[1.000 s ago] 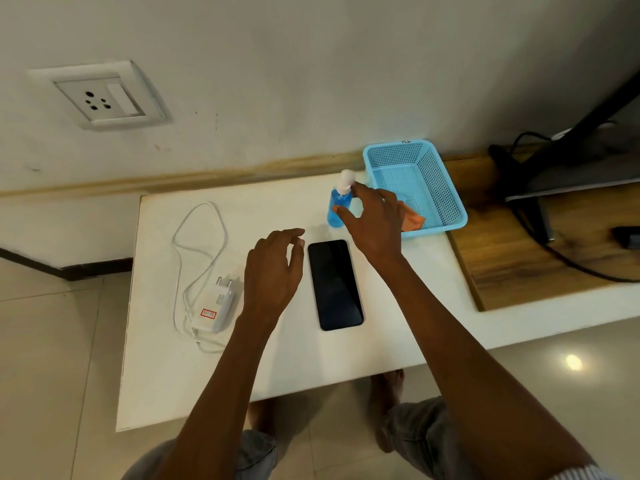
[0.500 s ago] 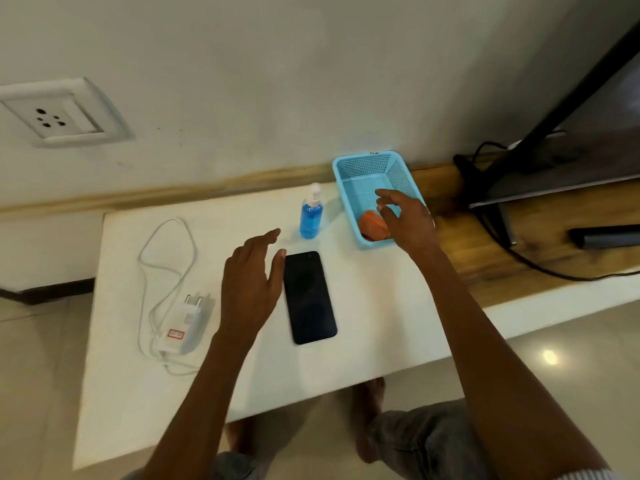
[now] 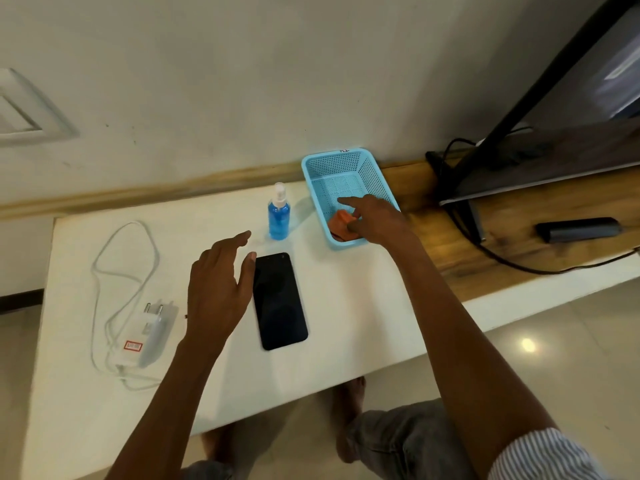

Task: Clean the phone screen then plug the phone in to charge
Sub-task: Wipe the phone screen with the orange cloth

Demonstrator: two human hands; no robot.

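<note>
A black phone (image 3: 280,301) lies face up in the middle of the white table (image 3: 353,317). My left hand (image 3: 218,289) hovers flat beside its left edge, fingers apart, holding nothing. My right hand (image 3: 375,219) reaches into the blue mesh basket (image 3: 341,164) and pinches an orange cloth (image 3: 338,221) at the basket's near end. A small spray bottle (image 3: 278,216) of blue liquid stands upright between phone and basket. A white charger (image 3: 150,336) with its coiled cable (image 3: 124,258) lies at the left of the table.
A wall socket plate (image 3: 20,112) shows at the far left on the wall. A wooden shelf (image 3: 485,237) to the right carries a dark screen stand (image 3: 519,157), black cables and a dark remote-like bar (image 3: 576,228). My knees and feet are below the table's edge.
My right hand left the spray bottle, moved right into the basket and closed its fingers on the orange cloth. The left hand spread flat beside the phone. The view shifted right.
</note>
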